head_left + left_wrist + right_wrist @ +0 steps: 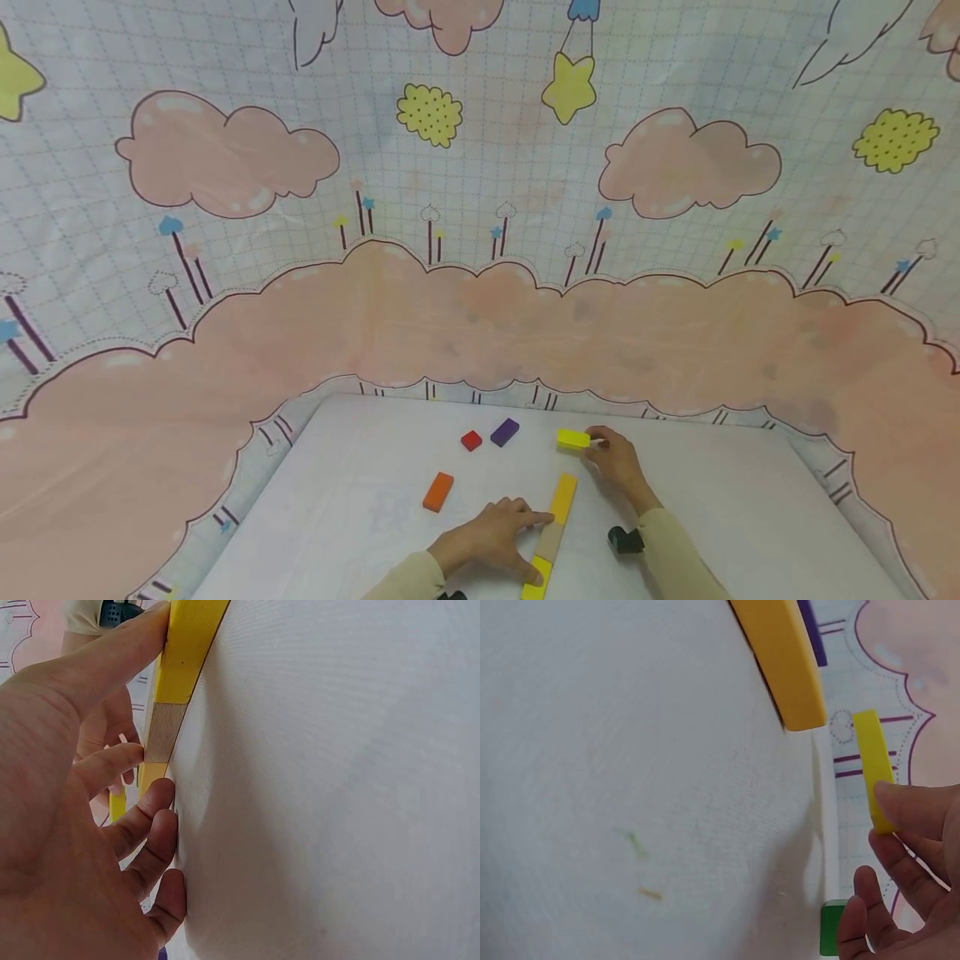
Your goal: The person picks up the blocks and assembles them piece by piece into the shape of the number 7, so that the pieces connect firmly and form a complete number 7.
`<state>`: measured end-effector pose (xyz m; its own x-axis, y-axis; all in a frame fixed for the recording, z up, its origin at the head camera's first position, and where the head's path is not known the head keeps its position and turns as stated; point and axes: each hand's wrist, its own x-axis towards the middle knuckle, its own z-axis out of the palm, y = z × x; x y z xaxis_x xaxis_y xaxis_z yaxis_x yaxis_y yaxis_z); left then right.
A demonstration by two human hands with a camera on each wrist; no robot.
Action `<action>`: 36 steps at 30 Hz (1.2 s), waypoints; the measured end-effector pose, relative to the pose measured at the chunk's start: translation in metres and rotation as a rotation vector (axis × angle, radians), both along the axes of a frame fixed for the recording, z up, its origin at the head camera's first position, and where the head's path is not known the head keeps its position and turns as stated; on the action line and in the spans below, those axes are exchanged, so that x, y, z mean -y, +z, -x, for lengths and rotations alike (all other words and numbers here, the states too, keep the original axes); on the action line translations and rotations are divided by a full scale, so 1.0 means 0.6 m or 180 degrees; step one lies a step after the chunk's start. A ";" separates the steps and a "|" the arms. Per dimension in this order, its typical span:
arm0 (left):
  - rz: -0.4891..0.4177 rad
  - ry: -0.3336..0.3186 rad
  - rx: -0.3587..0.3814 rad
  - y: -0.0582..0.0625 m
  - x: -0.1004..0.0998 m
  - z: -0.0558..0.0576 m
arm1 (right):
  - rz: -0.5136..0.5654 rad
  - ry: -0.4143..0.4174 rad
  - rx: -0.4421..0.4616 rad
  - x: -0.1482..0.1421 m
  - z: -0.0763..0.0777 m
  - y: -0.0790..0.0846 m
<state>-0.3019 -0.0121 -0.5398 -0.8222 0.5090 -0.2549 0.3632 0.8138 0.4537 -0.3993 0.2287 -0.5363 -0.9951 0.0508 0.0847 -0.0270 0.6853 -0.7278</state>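
Note:
Near the front of the table a straight row of end-to-end blocks runs away from me: a yellow block [535, 579], a plain wood block [550, 542] and a yellow-orange block [563, 498]. My left hand [491, 533] lies along the row's left side, thumb on the near yellow block and index fingertip by the wood block's far end. Its other fingers rest loosely bent near the table. Farther back, my right hand [615, 462] pinches a bright yellow block [871, 761] by one end between thumb and fingers. The right wrist view shows it beyond the yellow-orange block's end.
Left of the row lies an orange block [438, 492]. Toward the back are a small red block [471, 440] and a purple block [505, 432]. A green block [831, 928] shows beside my right fingers. A patterned cloth [465, 325] rises behind the white table [360, 467].

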 end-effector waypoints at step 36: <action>-0.0036 0.0048 0.0061 -0.011 -0.001 0.005 | 0.0932 -0.0112 0.0090 -0.004 -0.026 0.018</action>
